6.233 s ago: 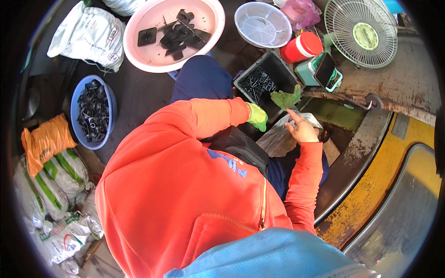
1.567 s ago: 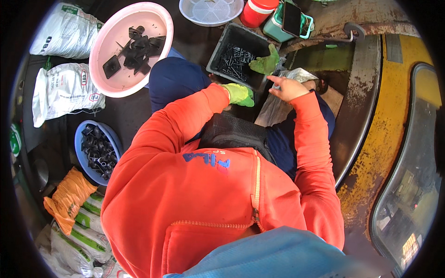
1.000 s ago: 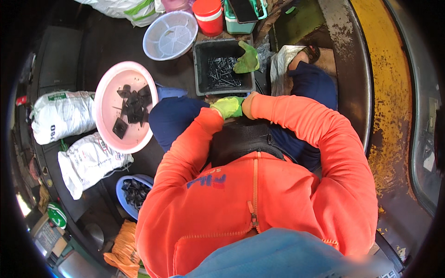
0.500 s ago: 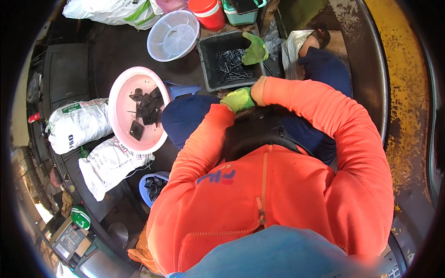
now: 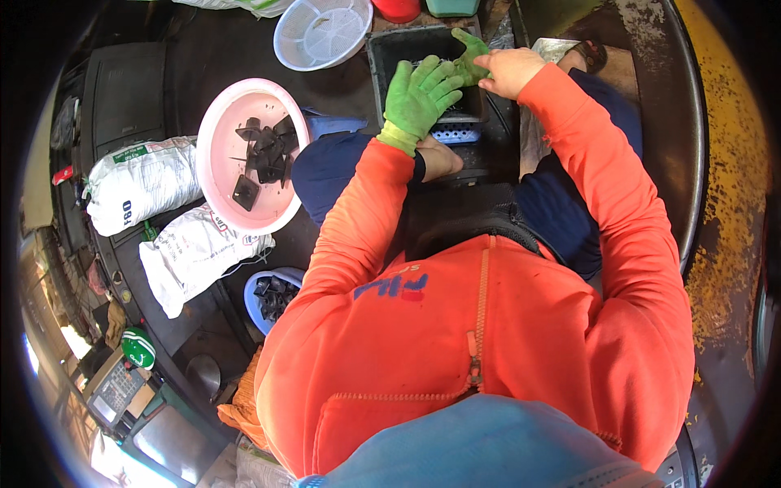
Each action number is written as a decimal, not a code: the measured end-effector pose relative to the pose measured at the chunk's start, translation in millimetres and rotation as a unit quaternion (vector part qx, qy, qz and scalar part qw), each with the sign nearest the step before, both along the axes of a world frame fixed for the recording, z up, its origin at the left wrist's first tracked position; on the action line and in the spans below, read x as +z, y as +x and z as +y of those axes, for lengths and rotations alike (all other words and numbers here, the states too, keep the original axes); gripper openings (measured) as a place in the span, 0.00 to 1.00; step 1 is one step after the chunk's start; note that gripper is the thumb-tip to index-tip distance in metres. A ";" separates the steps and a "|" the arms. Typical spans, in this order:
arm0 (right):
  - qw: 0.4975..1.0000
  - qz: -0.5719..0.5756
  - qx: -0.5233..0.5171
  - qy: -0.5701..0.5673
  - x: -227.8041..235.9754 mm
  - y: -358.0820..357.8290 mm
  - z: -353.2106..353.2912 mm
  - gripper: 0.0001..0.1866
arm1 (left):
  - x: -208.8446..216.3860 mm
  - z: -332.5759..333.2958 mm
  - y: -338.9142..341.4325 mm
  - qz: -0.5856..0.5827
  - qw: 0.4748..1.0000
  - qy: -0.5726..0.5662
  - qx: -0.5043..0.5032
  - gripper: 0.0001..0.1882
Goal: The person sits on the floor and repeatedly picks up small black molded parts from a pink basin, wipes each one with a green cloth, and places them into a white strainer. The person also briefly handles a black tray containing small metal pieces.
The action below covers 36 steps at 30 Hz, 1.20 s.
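My left hand (image 5: 421, 89) wears a green work glove with a yellow cuff. Its fingers are spread over the black bin (image 5: 376, 61), and nothing is in them. My right hand (image 5: 519, 71) is bare, with thumb and fingers closing on the second green glove (image 5: 469, 58) at the bin's right side. Dark metal pieces like nails or screws lie in the bin, mostly hidden now by the left hand. A blue perforated basket (image 5: 455, 134) shows just under the bin's near edge.
Left of my knee stands a pink basin (image 5: 221, 146) with black square-plated parts. Beyond it is a white-blue colander (image 5: 325, 37). Two white sacks (image 5: 146, 183) lie at the left; a small blue basin (image 5: 254, 313) holds black pieces. A yellow, rust-marked surface (image 5: 728, 203) runs along the right.
My hands were together at the left glove's cuff, near the bin's front edge. The left hand has risen over the bin and spread; the right has reached the loose glove.
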State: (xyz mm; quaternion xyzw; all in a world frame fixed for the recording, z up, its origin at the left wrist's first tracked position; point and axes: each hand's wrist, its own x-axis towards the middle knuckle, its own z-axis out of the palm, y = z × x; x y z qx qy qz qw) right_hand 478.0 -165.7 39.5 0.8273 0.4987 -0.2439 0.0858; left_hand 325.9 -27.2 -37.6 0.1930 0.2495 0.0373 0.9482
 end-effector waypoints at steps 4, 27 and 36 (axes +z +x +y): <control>0.999 0.026 0.021 -0.035 -3.9 -8.7 1.6 0.28 | -13.6 6.8 -6.4 -0.141 0.984 -0.107 -0.006 0.44; 0.980 -0.109 0.082 0.142 -26.9 -48.7 16.7 0.56 | -14.6 -5.5 -12.7 -0.135 0.928 0.339 -0.077 0.24; 0.982 -0.052 0.115 0.143 -33.5 -47.7 15.8 0.53 | -19.2 -6.7 -12.9 -0.148 0.950 0.268 -0.058 0.21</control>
